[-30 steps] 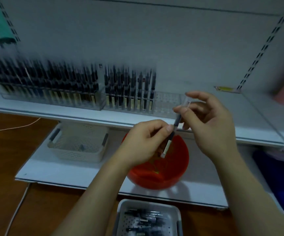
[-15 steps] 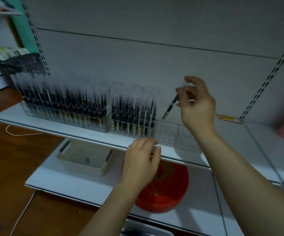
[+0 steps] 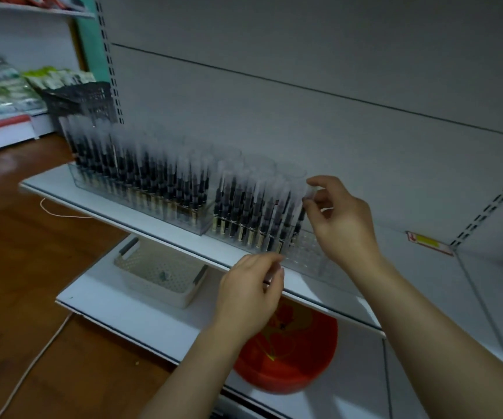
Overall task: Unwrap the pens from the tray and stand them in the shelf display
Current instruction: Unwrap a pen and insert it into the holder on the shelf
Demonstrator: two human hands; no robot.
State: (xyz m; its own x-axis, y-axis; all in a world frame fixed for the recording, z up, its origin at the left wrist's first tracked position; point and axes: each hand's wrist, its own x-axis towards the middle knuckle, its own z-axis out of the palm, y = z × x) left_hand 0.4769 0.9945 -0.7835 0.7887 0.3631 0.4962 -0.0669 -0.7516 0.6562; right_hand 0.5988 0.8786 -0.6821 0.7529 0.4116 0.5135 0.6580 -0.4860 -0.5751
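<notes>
Right hand (image 3: 339,220) is reaching forward, fingertips pinching the pen (image 3: 300,217) at its clear cap, standing it at the right end of the display rack (image 3: 307,255); left hand (image 3: 250,293) is hovering below the rack, fingers curled, contents unclear

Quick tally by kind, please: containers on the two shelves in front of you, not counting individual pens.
Clear pen display racks: 2
White perforated basket: 1
Red bowl: 1
Total: 4 containers. The right hand pinches a pen at the right-hand rack; the left hand pinches what looks like a clear wrapper.
</notes>
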